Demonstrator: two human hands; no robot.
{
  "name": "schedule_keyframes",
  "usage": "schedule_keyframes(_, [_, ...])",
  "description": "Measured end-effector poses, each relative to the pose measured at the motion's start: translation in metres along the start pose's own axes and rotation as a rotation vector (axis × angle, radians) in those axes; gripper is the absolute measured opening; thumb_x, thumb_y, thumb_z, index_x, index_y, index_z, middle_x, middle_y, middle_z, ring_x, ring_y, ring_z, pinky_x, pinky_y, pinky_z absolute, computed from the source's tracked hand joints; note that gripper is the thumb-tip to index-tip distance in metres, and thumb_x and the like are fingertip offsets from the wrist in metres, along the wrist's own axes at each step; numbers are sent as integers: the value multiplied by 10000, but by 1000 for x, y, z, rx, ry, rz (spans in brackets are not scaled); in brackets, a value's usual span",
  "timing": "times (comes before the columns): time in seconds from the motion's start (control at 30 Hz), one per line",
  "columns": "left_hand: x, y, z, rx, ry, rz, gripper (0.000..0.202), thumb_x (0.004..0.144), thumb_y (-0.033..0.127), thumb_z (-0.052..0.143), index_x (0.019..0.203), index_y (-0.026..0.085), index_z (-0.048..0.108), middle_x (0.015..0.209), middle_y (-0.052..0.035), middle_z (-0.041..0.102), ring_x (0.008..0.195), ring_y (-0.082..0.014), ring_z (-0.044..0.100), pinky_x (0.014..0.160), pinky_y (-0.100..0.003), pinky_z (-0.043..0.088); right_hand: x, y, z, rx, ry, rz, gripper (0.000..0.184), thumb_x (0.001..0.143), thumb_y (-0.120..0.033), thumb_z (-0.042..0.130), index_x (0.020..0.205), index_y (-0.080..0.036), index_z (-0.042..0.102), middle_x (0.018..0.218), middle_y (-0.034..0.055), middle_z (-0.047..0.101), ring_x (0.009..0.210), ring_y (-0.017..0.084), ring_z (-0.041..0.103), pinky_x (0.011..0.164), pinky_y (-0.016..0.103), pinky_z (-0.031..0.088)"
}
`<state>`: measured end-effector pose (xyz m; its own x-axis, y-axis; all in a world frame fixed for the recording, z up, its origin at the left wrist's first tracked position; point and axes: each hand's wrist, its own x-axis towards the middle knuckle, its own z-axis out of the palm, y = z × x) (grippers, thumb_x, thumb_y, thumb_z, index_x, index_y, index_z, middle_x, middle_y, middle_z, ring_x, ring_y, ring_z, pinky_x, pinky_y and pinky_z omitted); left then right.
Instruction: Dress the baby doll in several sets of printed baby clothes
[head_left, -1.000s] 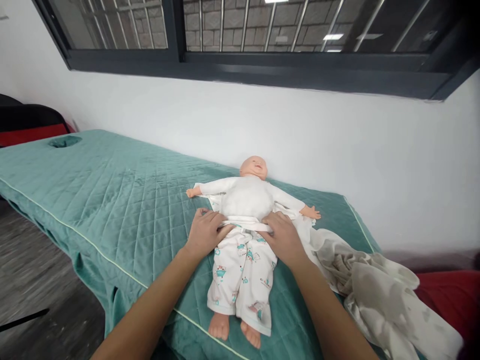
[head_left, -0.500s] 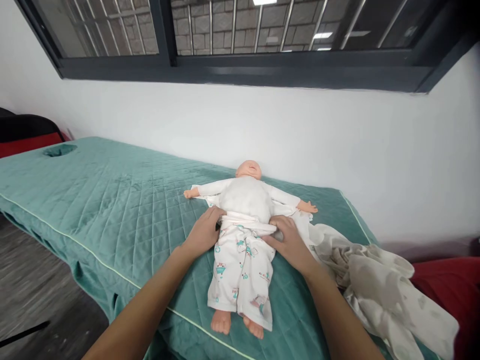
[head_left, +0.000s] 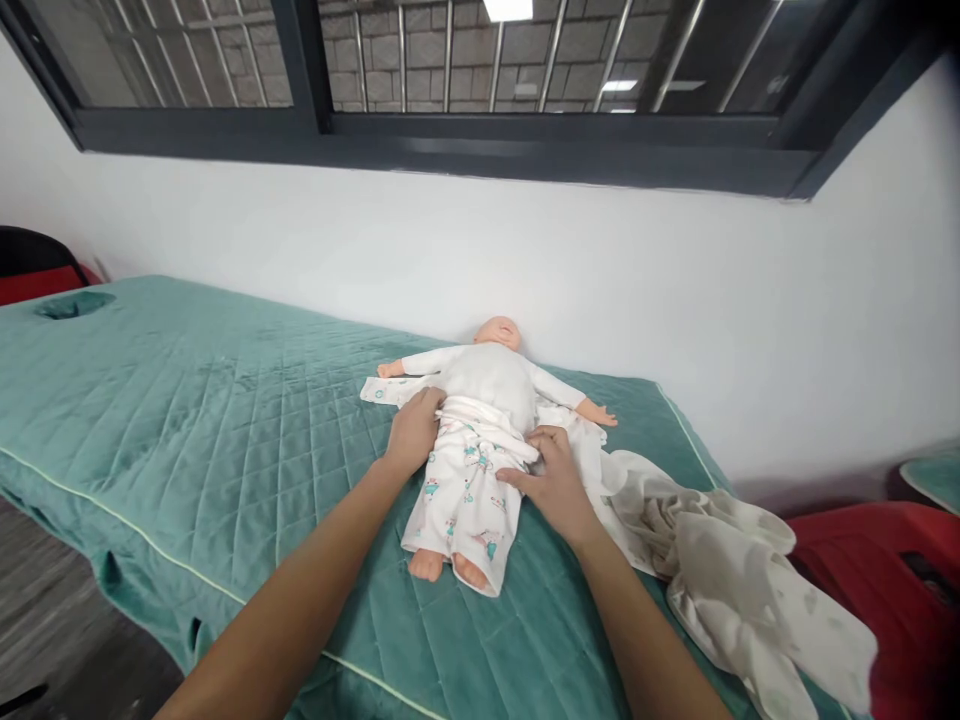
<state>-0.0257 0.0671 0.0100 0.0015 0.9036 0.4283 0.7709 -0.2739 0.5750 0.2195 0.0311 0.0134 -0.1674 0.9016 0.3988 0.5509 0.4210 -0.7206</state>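
A baby doll (head_left: 491,375) lies on its back on a teal quilted bed (head_left: 225,420), head toward the wall, arms spread. It wears a white top and white patterned trousers (head_left: 461,490). My left hand (head_left: 412,428) grips the trousers' waistband at the doll's left-side hip, fingers curled over the fabric. My right hand (head_left: 551,475) pinches the waistband at the other hip, fingers closed on the cloth. The doll's bare feet stick out of the trouser legs.
A crumpled white cloth (head_left: 720,560) lies on the bed to the right of the doll. Behind the bed runs a white wall (head_left: 600,280) under a dark-framed window. A red seat (head_left: 885,570) stands at the right; a face hole (head_left: 71,303) is at the bed's far left.
The view has swung right and back, so the doll looks smaller and further off. Both hands stayed at the waistband, which has ridden slightly higher on the doll's belly.
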Motion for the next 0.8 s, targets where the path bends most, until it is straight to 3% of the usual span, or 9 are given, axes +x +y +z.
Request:
schedule_keyframes(0.13, [-14,-3,-8,-132,-33,-1,149,746,90,493,814,204,560,895,-18,600,875,-185,560,767,-286,422,-4,-6,-2,3,-57,30,284,773,-461,723,801,-210,593,940,32,598,915,214,574,850,356,437])
schedule_keyframes(0.27, [-54,7,-28,-242,-55,15,158,726,75,474,781,187,570,826,-4,564,778,-158,522,715,-268,386,-9,-9,-3,11,-9,-18,177,785,-339,670,729,-202,573,942,42,635,900,205,581,812,325,426])
schedule_keyframes(0.43, [-98,21,-46,-351,-63,-168,87,717,113,520,760,183,547,748,28,523,715,-143,473,667,-254,354,-12,-18,-4,54,-48,15,97,747,-237,594,681,-201,532,771,-4,606,760,171,542,688,271,390])
schedule_keyframes(0.53, [-101,22,-46,-378,-78,-228,134,686,92,514,780,184,541,756,33,516,727,-141,474,683,-253,360,-21,-29,-4,110,-82,103,150,757,-264,596,656,-197,507,658,-38,531,657,137,474,618,246,349])
schedule_keyframes(0.67, [-92,19,-43,-472,-82,-198,309,665,60,495,933,185,582,911,5,583,869,-159,538,790,-270,399,-54,-55,3,177,-143,176,219,788,-336,620,666,-194,505,618,-50,480,607,118,424,570,234,320])
schedule_keyframes(0.8, [-89,18,-45,-471,-101,-114,219,669,54,476,806,168,602,889,-17,562,875,-166,542,814,-284,399,-81,-72,13,136,-120,205,238,825,-357,594,679,-191,504,628,-50,450,610,115,407,581,238,315])
